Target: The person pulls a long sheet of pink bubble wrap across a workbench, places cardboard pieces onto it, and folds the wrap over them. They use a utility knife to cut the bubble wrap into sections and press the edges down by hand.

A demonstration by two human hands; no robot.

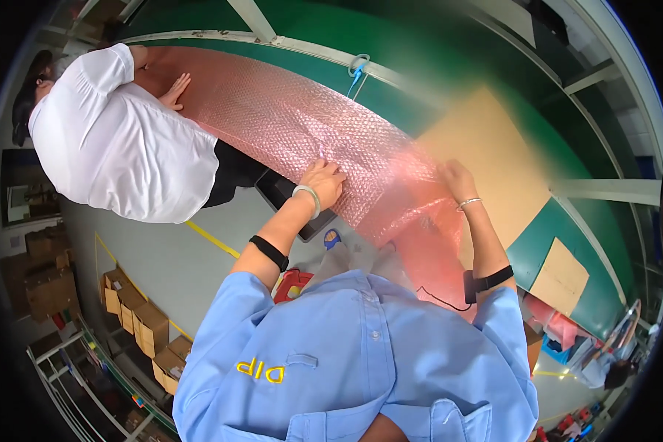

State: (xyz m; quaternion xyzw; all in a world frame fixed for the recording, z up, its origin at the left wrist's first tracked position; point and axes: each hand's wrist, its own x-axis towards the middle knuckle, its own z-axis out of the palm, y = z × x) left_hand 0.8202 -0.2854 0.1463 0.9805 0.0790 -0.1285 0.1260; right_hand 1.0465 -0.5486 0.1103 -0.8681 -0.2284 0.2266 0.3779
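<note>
A long sheet of pink bubble wrap (pixel 272 99) lies along the green table, its near right end hanging over the front edge in folds. On its near edge rests my left hand (pixel 322 184), palm down with the fingers apart. My right hand (pixel 458 180) is at the sheet's right end, fingers closed on the creased wrap; a haze over this area blurs the fingertips. Under and beyond that end lies a large brown cardboard sheet (pixel 501 155).
At the left, a co-worker in a white shirt (pixel 125 147) leans over the table with a hand (pixel 175 92) on the wrap. A dark bin (pixel 276 193) stands below the table edge. Open cardboard boxes (pixel 149 324) line the floor. A smaller cardboard piece (pixel 560 276) lies right.
</note>
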